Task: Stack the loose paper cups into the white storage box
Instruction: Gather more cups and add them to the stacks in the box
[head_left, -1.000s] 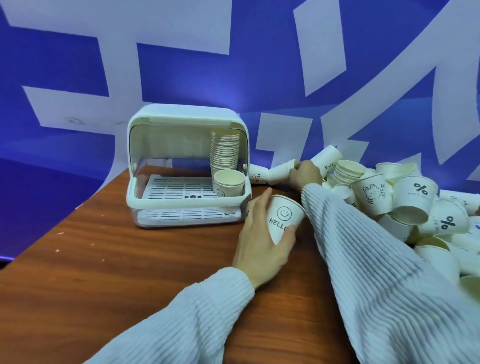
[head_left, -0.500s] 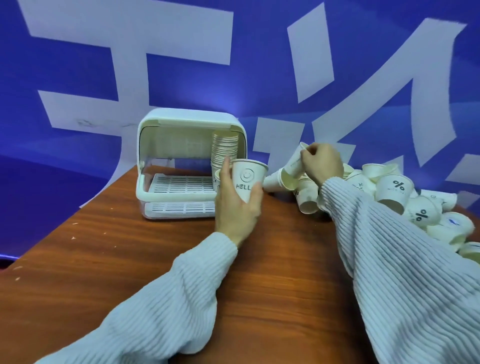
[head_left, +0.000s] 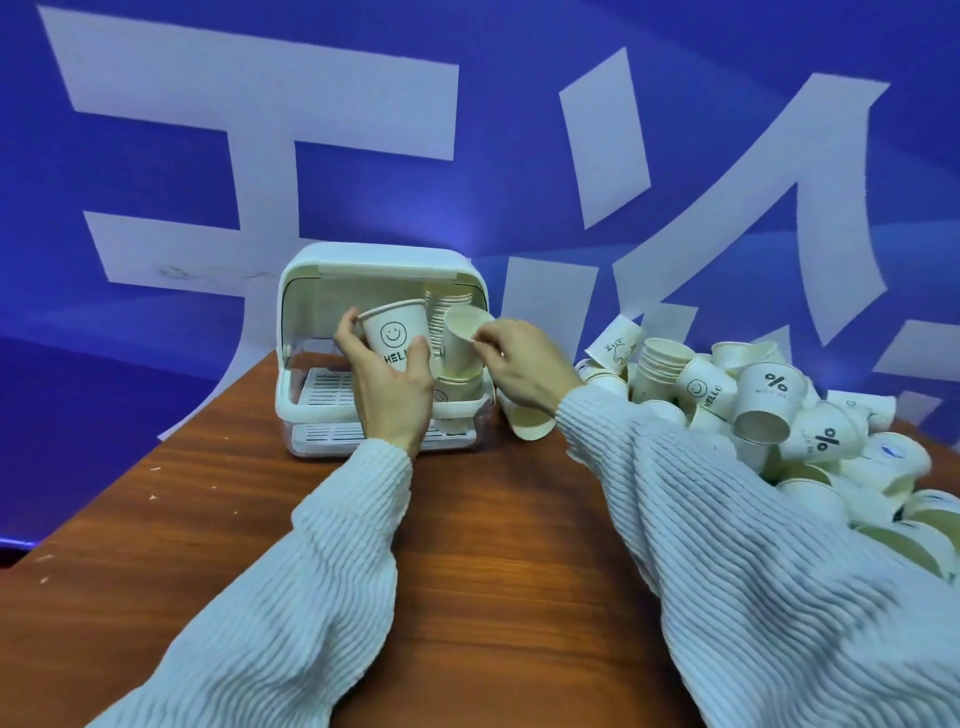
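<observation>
Left hand (head_left: 387, 387) curled round a smiley "HELLO" cup (head_left: 397, 332), held upright in front of the open white box (head_left: 311, 291). Right hand (head_left: 524, 364) pinching the rim of a plain cup (head_left: 462, 338), tilted with its mouth toward the camera, just above a short stack (head_left: 457, 387) at the box's right front. Behind it, inside the box, a tall stack (head_left: 447, 304) reaching near the roof. Slotted tray (head_left: 324, 387) bare on the left side. Both hands and both held cups blocking much of the box opening and the short stack. Beside the box on the right, one cup on its side (head_left: 532, 421), partly hidden under the right wrist. Further right, a heap of loose cups (head_left: 769, 400) on the wooden table (head_left: 493, 545), the right sleeve (head_left: 753, 545) lying across its near edge. Blue wall with large white strokes (head_left: 260, 104) behind.
</observation>
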